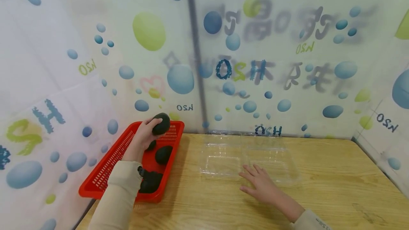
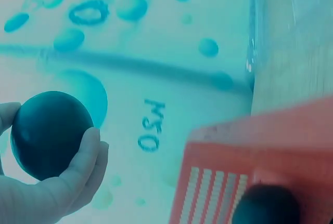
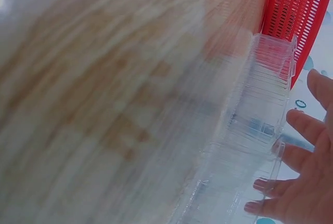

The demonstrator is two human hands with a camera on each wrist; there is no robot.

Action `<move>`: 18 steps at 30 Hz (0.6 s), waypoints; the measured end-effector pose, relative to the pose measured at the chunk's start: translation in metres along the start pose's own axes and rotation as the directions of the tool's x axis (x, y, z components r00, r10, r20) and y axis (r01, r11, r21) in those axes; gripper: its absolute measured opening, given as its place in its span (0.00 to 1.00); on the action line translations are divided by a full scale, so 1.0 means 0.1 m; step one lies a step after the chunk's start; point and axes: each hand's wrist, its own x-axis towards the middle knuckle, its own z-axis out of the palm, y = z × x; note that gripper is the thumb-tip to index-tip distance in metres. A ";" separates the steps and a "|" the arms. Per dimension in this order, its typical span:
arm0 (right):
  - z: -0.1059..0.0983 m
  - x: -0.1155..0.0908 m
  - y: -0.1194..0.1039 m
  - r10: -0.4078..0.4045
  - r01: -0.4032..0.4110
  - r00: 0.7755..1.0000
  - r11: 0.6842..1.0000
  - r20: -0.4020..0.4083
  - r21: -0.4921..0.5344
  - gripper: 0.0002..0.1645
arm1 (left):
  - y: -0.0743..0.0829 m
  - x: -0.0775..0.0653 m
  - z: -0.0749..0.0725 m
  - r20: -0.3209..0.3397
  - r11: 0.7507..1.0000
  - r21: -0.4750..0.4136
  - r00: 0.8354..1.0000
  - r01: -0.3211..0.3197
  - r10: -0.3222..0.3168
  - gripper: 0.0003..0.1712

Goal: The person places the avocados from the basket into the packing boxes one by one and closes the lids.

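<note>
My left hand (image 1: 144, 136) holds a dark avocado (image 1: 161, 124) between thumb and fingers, raised over the far end of a red plastic basket (image 1: 179, 130). In the left wrist view the smooth, rounded avocado (image 2: 49, 135) sits in the curled fingers. More dark avocados (image 1: 164, 154) lie inside the basket, some partly hidden by the left forearm. A clear plastic clamshell box (image 1: 223, 153) lies spread on the table to the basket's right. At its near edge is my right hand (image 1: 262, 186), fingers extended and spread, with nothing gripped; the right wrist view shows the fingertips beside the clear plastic (image 3: 260, 109).
The light wooden table (image 1: 198, 201) carries both basket and box. A white sheet (image 1: 281, 81) printed with blue and green bubbles stands behind the table and along both sides. The basket's left rim is close to the left sheet.
</note>
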 end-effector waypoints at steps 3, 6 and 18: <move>-0.01 0.00 -0.01 0.001 -0.001 1.000 1.000 0.000 0.007 0.29 | -0.03 -0.03 0.11 0.022 1.000 -0.015 0.999 -0.026 0.026 0.37; -0.01 -0.01 -0.01 0.002 -0.002 1.000 1.000 0.002 0.010 0.29 | -0.06 -0.04 0.21 0.053 0.998 -0.014 0.997 -0.055 0.055 0.35; -0.02 -0.01 -0.01 0.011 -0.011 1.000 1.000 0.014 0.010 0.30 | -0.20 -0.08 0.69 0.135 0.986 0.101 0.984 -0.132 0.118 0.32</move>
